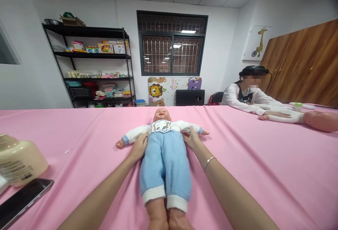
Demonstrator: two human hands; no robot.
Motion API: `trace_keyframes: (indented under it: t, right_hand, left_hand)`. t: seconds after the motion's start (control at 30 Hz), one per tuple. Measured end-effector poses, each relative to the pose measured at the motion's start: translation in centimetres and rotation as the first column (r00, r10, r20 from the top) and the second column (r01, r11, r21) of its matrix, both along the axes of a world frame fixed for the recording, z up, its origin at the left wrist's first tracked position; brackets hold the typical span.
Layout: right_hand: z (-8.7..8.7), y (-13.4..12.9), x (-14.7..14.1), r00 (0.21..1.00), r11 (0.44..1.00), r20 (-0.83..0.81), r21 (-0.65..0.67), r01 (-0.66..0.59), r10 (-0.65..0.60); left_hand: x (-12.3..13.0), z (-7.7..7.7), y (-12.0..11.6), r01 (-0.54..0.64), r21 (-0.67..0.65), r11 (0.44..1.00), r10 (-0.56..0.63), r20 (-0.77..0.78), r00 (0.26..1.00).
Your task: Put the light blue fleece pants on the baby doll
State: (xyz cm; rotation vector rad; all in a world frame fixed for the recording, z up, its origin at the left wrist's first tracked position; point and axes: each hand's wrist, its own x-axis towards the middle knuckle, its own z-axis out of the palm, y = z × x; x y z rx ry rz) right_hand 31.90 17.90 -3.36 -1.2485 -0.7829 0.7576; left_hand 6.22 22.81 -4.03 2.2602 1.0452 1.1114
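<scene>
A baby doll (162,128) lies on its back on the pink-covered table, head away from me and arms spread. It wears a white top with an animal face and fluffy blue pants (166,159) with white cuffs; its feet are bare. At the left side of the waist, my left hand (139,146) has its fingers closed on the pants' edge. My right hand (192,139), with a silver bangle on the wrist, grips the pants at the opposite side, below the doll's sleeve. Some fingertips of both hands are hidden against the cloth.
A cream bottle (22,159) and a black phone (25,200) lie at the left on the pink cloth (87,145). At the right, a person (241,94) handles another doll (295,116). Beyond the table stands a black shelf (92,56) with boxes.
</scene>
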Motion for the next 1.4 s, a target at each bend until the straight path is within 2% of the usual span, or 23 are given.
trace_keyframes:
  t: [0.2,0.27,0.33,0.4,0.47,0.53,0.6,0.63,0.67,0.7,0.73,0.77,0.83,0.87,0.93,1.03,1.13,1.23,1.4]
  right_hand:
    - [-0.1,-2.5,-0.4,0.978,0.974,-0.051,-0.093,-0.205,0.201]
    - [0.3,-3.4,0.2,0.940,0.936,0.055,-0.134,-0.326,0.336]
    - [0.9,-3.9,1.2,0.867,0.906,0.267,-0.181,-0.384,0.421]
    - [1.5,-3.9,2.1,0.799,0.941,0.500,-0.214,-0.261,0.335]
    - [2.1,-3.7,2.1,0.761,0.979,0.629,-0.202,-0.039,0.161]
    - [2.8,-3.9,0.7,0.715,0.981,0.699,-0.146,0.128,0.011]
    - [3.8,-5.5,-2.1,0.646,0.987,0.757,-0.006,0.160,-0.100]
    - [4.4,-6.8,-3.7,0.588,0.990,0.797,0.082,0.117,-0.136]
    - [4.9,-8.4,-5.4,0.543,0.993,0.834,0.118,-0.009,-0.094]
    - [5.4,-10.2,-6.9,0.473,0.981,0.881,0.089,-0.174,0.004]
    - [5.9,-12.1,-8.3,0.360,0.948,0.927,0.015,-0.317,0.106]
    - [6.2,-13.8,-9.5,0.240,0.917,0.958,-0.054,-0.396,0.160]
    - [6.2,-16.6,-11.2,0.012,0.886,0.984,-0.154,-0.437,0.177]
    - [6.0,-17.5,-11.7,-0.072,0.890,0.986,-0.166,-0.424,0.150]
    - [5.3,-18.4,-12.6,-0.178,0.900,0.982,-0.136,-0.415,0.067]
    - [4.2,-18.3,-14.1,-0.206,0.872,0.976,-0.039,-0.488,-0.072]
    - [3.8,-17.9,-15.2,-0.205,0.852,0.972,-0.010,-0.524,-0.115]
    - [4.3,-18.1,-14.4,-0.212,0.870,0.977,-0.084,-0.486,-0.024]
    - [5.8,-20.1,-10.4,-0.178,0.902,0.960,-0.265,-0.339,0.215]
  left_hand:
    - [-0.8,0.0,-0.4,0.071,-0.072,0.995,-0.066,0.067,0.996]
    - [-0.8,0.1,-0.4,0.047,-0.097,0.994,-0.041,0.069,0.997]
    - [-0.7,0.1,-0.4,0.009,-0.106,0.994,-0.005,0.041,0.999]
    - [-0.6,0.2,-0.3,-0.058,-0.097,0.994,0.058,-0.001,0.998]
    - [-0.5,0.2,-0.3,-0.131,-0.086,0.988,0.130,-0.017,0.991]
    - [-0.5,0.2,-0.2,-0.148,-0.103,0.984,0.151,0.022,0.988]
    - [-0.6,0.1,-0.3,-0.098,-0.159,0.982,0.120,0.140,0.983]
    - [-0.6,0.1,-0.3,-0.063,-0.193,0.979,0.104,0.211,0.972]
    - [-0.7,0.2,-0.3,-0.032,-0.223,0.974,0.094,0.274,0.957]
    - [-0.7,0.2,-0.4,-0.008,-0.244,0.970,0.088,0.319,0.944]
    - [-0.7,0.3,-0.4,0.008,-0.253,0.967,0.082,0.344,0.936]
    - [-0.6,0.3,-0.5,0.016,-0.253,0.967,0.076,0.350,0.934]
    - [-0.5,0.4,-0.6,0.022,-0.242,0.970,0.062,0.337,0.940]
    - [-0.5,0.4,-0.6,0.027,-0.238,0.971,0.056,0.335,0.941]
    - [-0.4,0.4,-0.6,0.035,-0.239,0.970,0.050,0.340,0.939]
    - [-0.5,0.3,-0.5,0.006,-0.221,0.975,0.063,0.304,0.951]
    - [-0.7,0.3,-0.5,-0.039,-0.149,0.988,0.074,0.234,0.970]
    - [-0.7,0.4,-0.5,-0.039,-0.126,0.991,0.066,0.224,0.972]
    - [-0.5,0.6,-0.8,-0.049,-0.142,0.989,0.076,0.196,0.978]
